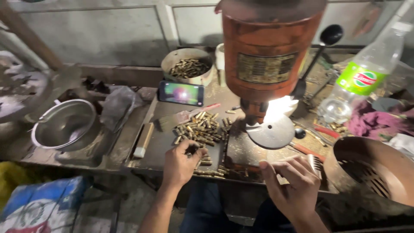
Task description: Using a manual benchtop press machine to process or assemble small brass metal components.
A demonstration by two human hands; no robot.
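Picking: brass pieces point(201, 129) lie heaped at the centre of the frame on the dark bench point(241, 151), more strung in a row along its near edge.
Left hand point(180, 163): fingers curled narrow over the near side of the heap, tips touching a few pieces; whether one is pinched, I cannot tell.
Right hand point(292, 184): lower right of centre, fingers bent close together, seemingly pinching something small, too blurred to be sure.
Press: an orange machine body point(269, 47) fills the upper centre, a round grey plate point(272, 131) just beside the heap under a bright glare.
How to do it well, to my eye: take one piece at a time from the heap's edge, keep fingers off the plate.
Farther out: a tin of brass pieces point(188, 67) at upper centre, a lit phone point(181, 93) below it, a steel bowl point(64, 125) at left, a plastic bottle point(362, 73) at upper right, a brown perforated pan point(375, 170) at lower right.
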